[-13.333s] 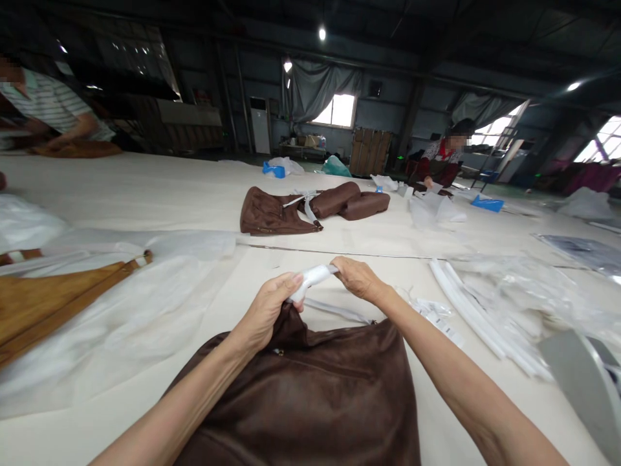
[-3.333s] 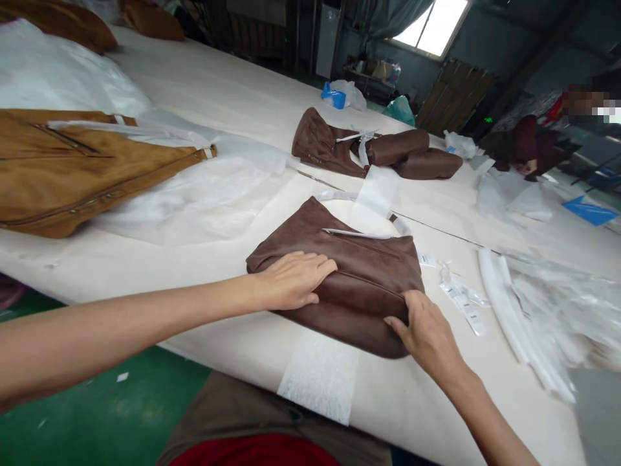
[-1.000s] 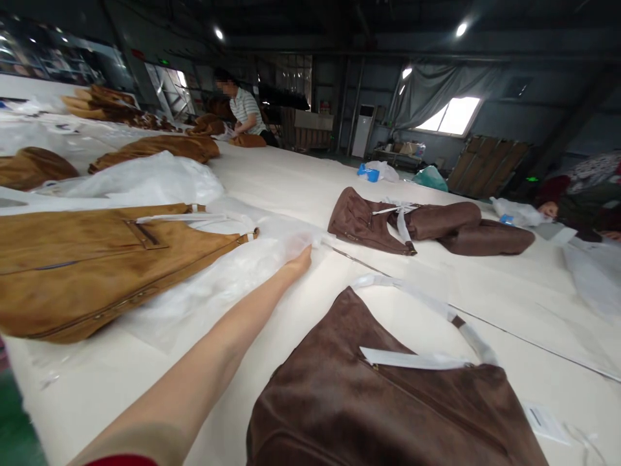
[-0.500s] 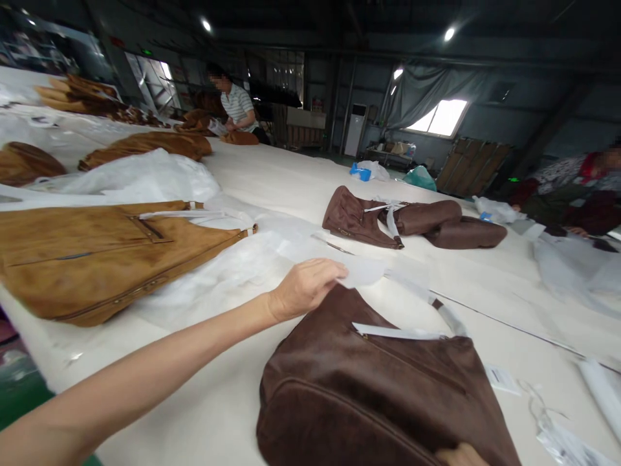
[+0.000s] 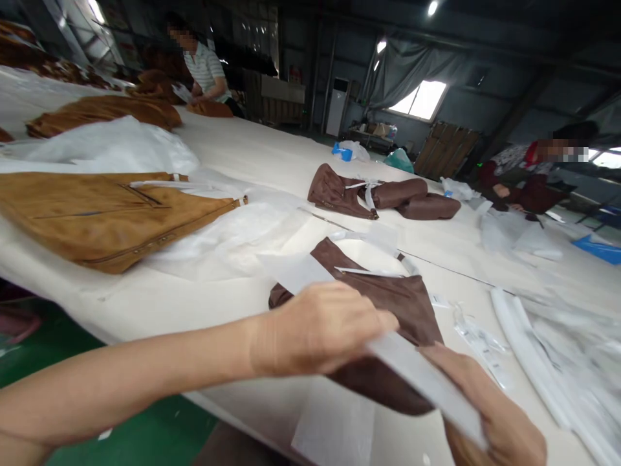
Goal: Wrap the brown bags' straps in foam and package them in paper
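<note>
My left hand point(image 5: 320, 327) is closed on one end of a thin white translucent strip point(image 5: 422, 375), which slants down to the right. At its other end my right hand point(image 5: 495, 401) grips the strip, fingers blurred. Both hands are above a dark brown leather bag point(image 5: 383, 301) lying on the table, its white zipper wrap showing and its lower part partly covered. One white sheet point(image 5: 295, 272) lies across the bag's left side, behind my left hand. Another translucent sheet point(image 5: 334, 421) hangs at the table's near edge.
A tan bag point(image 5: 111, 220) lies at left on white wrapping. Farther back rests a second brown bag point(image 5: 339, 191). White padded tubes point(image 5: 528, 362), clear plastic and small tags lie at right. One person point(image 5: 206, 71) works at the far left, another point(image 5: 524, 168) at the right.
Both hands have come together over the brown bag, with the white strip between them. My right hand has left the bag's lower side. The view has shifted to the right and down.
</note>
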{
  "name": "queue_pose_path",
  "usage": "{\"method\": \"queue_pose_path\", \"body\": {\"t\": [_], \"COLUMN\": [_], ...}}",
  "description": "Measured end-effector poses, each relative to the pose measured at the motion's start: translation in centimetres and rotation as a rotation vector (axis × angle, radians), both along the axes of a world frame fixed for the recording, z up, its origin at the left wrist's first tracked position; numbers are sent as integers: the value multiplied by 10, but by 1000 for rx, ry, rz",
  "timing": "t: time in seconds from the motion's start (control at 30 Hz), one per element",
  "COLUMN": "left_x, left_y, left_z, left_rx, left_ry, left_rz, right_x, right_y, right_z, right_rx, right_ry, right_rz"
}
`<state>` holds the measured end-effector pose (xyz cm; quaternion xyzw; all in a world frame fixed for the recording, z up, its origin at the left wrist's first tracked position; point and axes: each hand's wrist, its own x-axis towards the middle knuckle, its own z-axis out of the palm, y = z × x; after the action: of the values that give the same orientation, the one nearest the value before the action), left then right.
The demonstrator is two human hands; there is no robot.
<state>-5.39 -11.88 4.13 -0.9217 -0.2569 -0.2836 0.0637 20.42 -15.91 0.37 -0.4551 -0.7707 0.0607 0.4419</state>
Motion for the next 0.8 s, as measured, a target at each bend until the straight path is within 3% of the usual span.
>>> {"method": "queue_pose_path", "body": {"t": [0.1, 0.17, 0.33, 0.43, 0.5, 0.7, 0.8], "left_x": [-24, -39, -57, -57, -53, -31, -24], "left_y": [17, 22, -3, -16, -14, 19, 32], "left_z": [-4, 2, 45, 52, 39, -32, -46], "left_rx": [-187, -315, -460, -474, -500, -526, -414], "left_ry": [100, 133, 37, 64, 109, 170, 130], "left_rz": [216, 287, 314, 280, 279, 375, 367], "right_x": [20, 32, 55, 64, 66, 61, 58], "right_y": [-6, -9, -23, -28, -25, 1, 4], "right_z": [7, 9, 1, -15, -31, -80, -89], "right_rx": [-96, -230, -472, -522, -592, -765, -756], "right_ry": [220, 408, 811, 876, 851, 696, 628], "right_rz": [-241, -340, -404, -449, -427, -373, -406]}}
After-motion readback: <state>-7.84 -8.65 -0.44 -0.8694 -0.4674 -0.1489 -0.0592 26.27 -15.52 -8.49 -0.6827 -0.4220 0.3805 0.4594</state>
